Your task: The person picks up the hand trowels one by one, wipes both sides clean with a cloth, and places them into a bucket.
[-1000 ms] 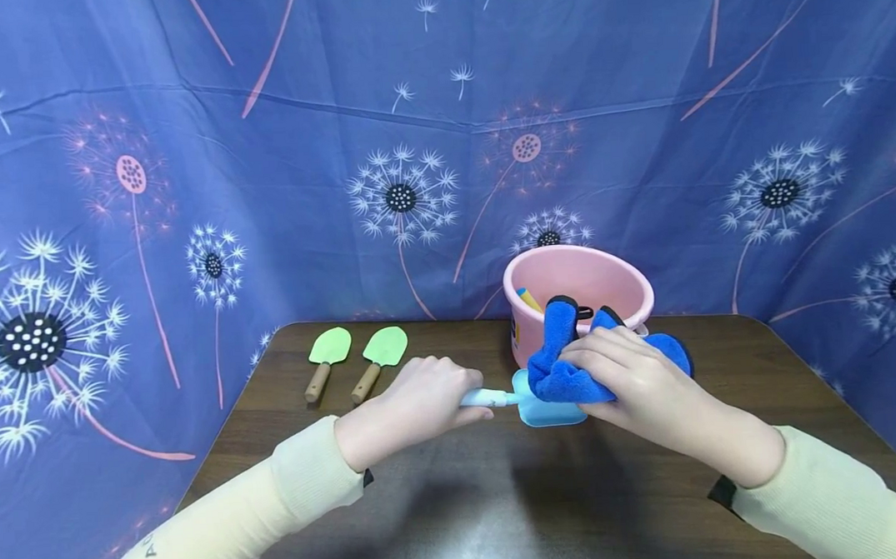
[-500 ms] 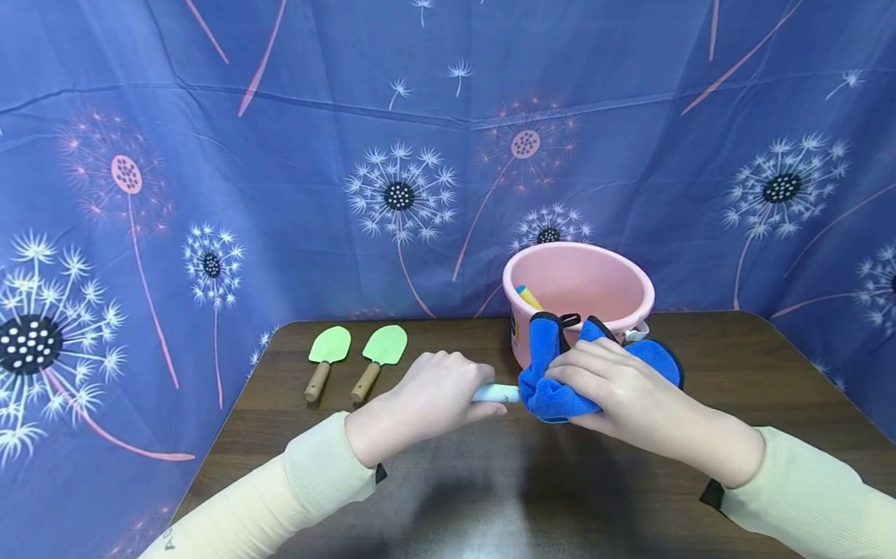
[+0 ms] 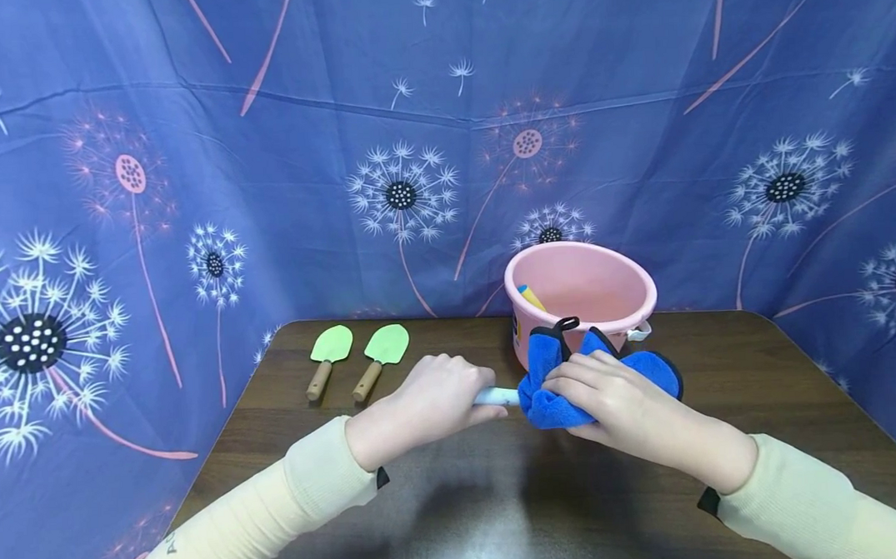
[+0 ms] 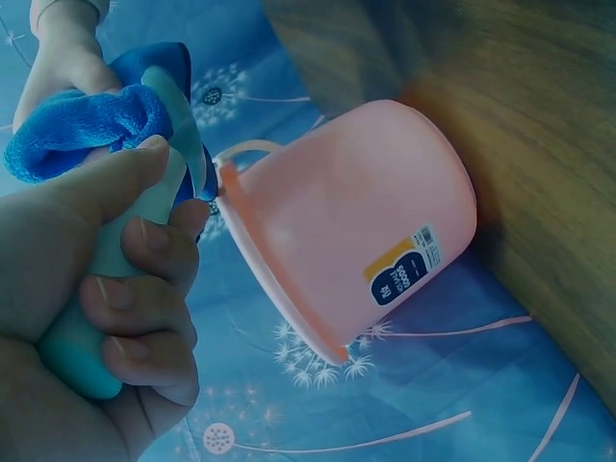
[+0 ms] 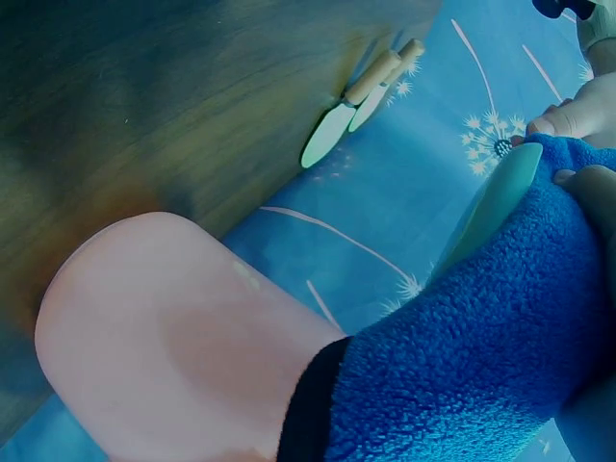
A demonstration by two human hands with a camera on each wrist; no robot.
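In the head view my left hand (image 3: pixel 438 395) grips the pale blue handle (image 3: pixel 498 396) of a toy shovel, fingers curled round it. The shovel's blade is hidden there under a fluffy blue cloth (image 3: pixel 549 404) with black edging, bunched in my right hand (image 3: pixel 614 397). From the left wrist, a light blue blade (image 4: pixel 178 111) shows beyond my left thumb, with the cloth (image 4: pixel 87 130) against it. The right wrist view has the cloth (image 5: pixel 472 318) wrapped along the blade (image 5: pixel 496 202), my right fingers (image 5: pixel 592 192) pressing it near the handle end.
Just behind the cloth stands a pink bucket (image 3: pixel 524 309), with a yellow and blue item (image 3: pixel 530 297) inside. Two trowels with green blades, one at the left (image 3: pixel 332 343) and another beside it (image 3: pixel 387 345), lie on the wooden table (image 3: pixel 458 512). A dandelion-patterned curtain (image 3: pixel 302 194) hangs behind.
My right hand has moved the cloth left along the shovel, covering the blade that was visible before. My left hand has shifted slightly right with the handle.
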